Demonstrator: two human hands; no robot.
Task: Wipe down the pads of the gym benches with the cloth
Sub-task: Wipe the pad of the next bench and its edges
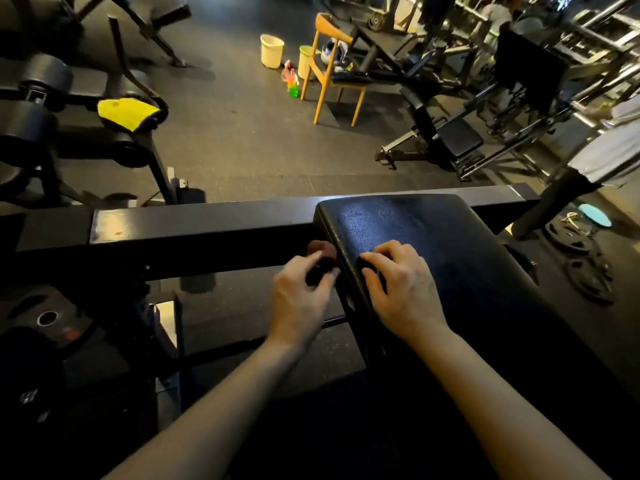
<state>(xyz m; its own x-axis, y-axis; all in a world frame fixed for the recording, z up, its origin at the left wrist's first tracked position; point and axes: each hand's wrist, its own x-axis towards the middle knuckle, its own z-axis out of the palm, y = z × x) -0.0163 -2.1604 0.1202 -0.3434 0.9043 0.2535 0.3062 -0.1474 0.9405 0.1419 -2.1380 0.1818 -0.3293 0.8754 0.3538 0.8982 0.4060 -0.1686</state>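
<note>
A black padded bench pad [450, 258] fills the lower right, its top catching a patch of light. A dark maroon cloth [323, 252] hangs over the pad's left edge. My left hand [299, 292] pinches the cloth beside that edge, against the black steel beam [194, 223]. On the pad's top, just inside the same edge, my right hand [398, 285] has its fingers curled over a dark fold of the cloth. Most of the cloth is hidden under the two hands.
A yellow cloth [126, 114] lies on a machine at the left. A wooden chair [334, 69], two buckets [272, 50] and spray bottles [292, 83] stand on the floor ahead. Weight plates [585, 268] lie at the right, another bench [450, 133] beyond.
</note>
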